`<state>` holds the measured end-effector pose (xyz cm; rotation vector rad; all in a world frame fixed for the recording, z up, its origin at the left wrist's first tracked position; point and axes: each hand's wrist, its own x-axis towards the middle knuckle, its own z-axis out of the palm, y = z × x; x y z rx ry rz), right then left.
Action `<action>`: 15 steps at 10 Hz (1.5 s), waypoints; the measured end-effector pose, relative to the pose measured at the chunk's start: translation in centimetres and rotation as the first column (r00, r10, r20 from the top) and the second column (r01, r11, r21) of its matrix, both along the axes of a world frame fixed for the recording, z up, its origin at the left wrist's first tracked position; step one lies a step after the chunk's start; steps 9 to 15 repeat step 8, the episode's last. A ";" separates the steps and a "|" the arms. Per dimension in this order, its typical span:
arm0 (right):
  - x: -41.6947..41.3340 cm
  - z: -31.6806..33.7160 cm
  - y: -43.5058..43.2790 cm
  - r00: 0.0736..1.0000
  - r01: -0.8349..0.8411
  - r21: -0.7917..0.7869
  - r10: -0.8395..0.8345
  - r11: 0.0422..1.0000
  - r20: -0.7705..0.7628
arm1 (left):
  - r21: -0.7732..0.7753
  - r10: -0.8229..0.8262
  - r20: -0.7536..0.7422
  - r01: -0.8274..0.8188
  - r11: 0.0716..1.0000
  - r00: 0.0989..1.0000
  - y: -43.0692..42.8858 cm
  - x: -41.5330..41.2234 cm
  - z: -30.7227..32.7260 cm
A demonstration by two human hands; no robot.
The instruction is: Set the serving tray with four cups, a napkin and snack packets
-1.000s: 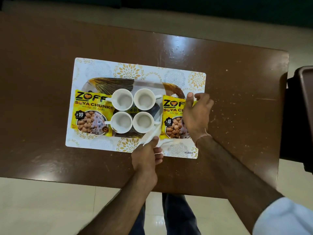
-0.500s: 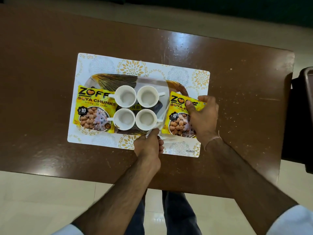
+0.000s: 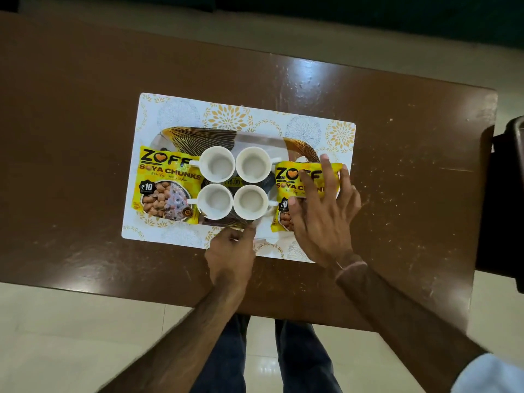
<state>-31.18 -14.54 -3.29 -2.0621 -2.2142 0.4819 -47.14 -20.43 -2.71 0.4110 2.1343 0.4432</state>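
A tray (image 3: pixel 195 136) with a gold leaf pattern lies on a floral placemat (image 3: pixel 175 112). Four white cups stand on it in a square: two at the back (image 3: pixel 217 165) (image 3: pixel 253 165), two at the front (image 3: pixel 214 201) (image 3: pixel 251 202). A yellow soya chunks packet (image 3: pixel 164 185) covers the tray's left end. A second such packet (image 3: pixel 307 174) lies at the right end, with my right hand (image 3: pixel 320 219) spread flat over it. A white napkin (image 3: pixel 265 221) shows under that packet. My left hand (image 3: pixel 229 251) pinches the napkin's corner at the tray's near edge.
A label reading 9.00 (image 3: pixel 232 182) shows between the cups, on something dark beneath them. The brown table (image 3: pixel 85 137) has its near edge just behind my wrists. A dark chair (image 3: pixel 510 194) stands at the table's right end.
My right hand has let go of the right packet's top edge and now lies spread over it; the packet sits flatter. My left hand keeps its pinch on the napkin.
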 end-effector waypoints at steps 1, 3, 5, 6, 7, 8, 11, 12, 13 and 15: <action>1.0 -0.5 -0.8 0.991 -0.075 -0.037 0.079 0.996 0.106 | 0.189 -0.063 -0.215 0.104 0.977 0.975 -1.4 -3.6 1.2; 1.4 -0.8 -1.1 0.966 -0.195 0.022 0.189 0.980 0.178 | 0.334 -0.344 -0.672 0.683 0.650 0.656 1.1 -15.2 1.2; -0.3 -1.8 -0.8 0.923 -0.290 -0.015 0.284 0.957 0.260 | -0.235 -0.690 -0.724 0.944 0.233 -0.010 6.0 -19.3 -2.7; -0.9 -1.6 -0.7 0.919 -0.277 -0.078 0.287 0.958 0.271 | -0.307 -0.716 -0.696 0.923 0.232 -0.051 6.2 -19.1 -3.6; -1.4 -0.4 -0.1 0.933 -0.233 -0.158 0.266 0.960 0.241 | -0.324 -0.763 -0.646 0.908 0.265 -0.008 6.4 -18.3 -2.4; -2.3 1.6 1.3 0.979 -0.149 -0.212 0.174 0.966 0.107 | -0.245 -0.763 -0.628 0.893 0.377 0.150 7.1 -17.4 -0.4; -2.3 1.6 1.3 0.979 -0.149 -0.212 0.174 0.966 0.107 | -0.245 -0.763 -0.628 0.893 0.377 0.150 7.1 -17.4 -0.4; -2.3 1.6 1.3 0.979 -0.149 -0.212 0.174 0.966 0.107 | -0.245 -0.763 -0.628 0.893 0.377 0.150 7.1 -17.4 -0.4; -2.3 1.6 1.3 0.979 -0.149 -0.212 0.174 0.966 0.107 | -0.245 -0.763 -0.628 0.893 0.377 0.150 7.1 -17.4 -0.4; -2.3 1.6 1.3 0.979 -0.149 -0.212 0.174 0.966 0.107 | -0.245 -0.763 -0.628 0.893 0.377 0.150 7.1 -17.4 -0.4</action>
